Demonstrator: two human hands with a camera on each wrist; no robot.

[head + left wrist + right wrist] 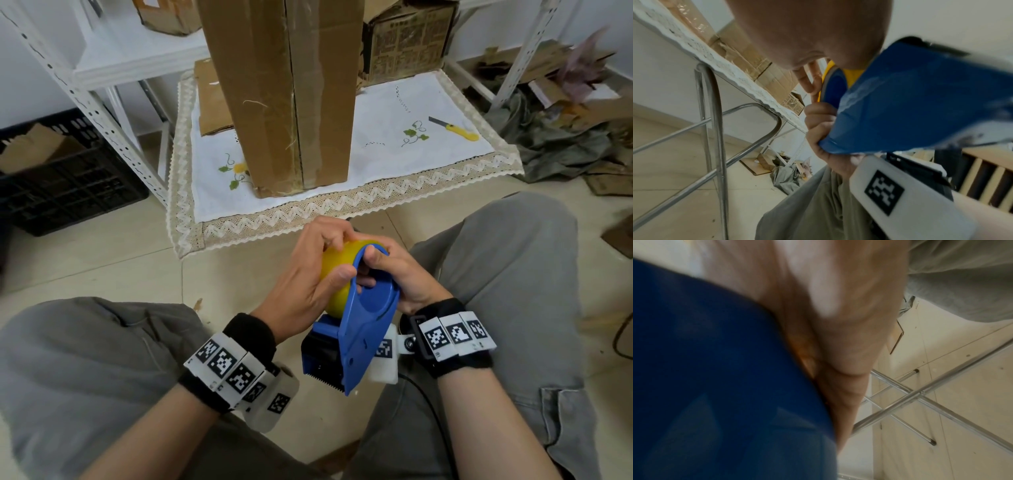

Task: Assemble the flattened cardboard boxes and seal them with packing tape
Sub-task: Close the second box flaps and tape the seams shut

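Note:
A blue tape dispenser with a yellow tape roll is held over my lap, between my knees. My left hand wraps around the yellow roll, thumb on its side. My right hand grips the dispenser's blue frame, fingers curled over its top edge. The serrated blade points down toward me. A tall brown cardboard box stands upright on the low table, its centre seam covered with brown tape. In the left wrist view the blue dispenser fills the right side. The right wrist view shows blurred blue plastic.
A yellow utility knife lies on the embroidered cloth at the table's right. Flat cardboard lies behind the box. A black crate sits left under white shelving. Cardboard scraps and grey cloth pile at right. Table legs cross below.

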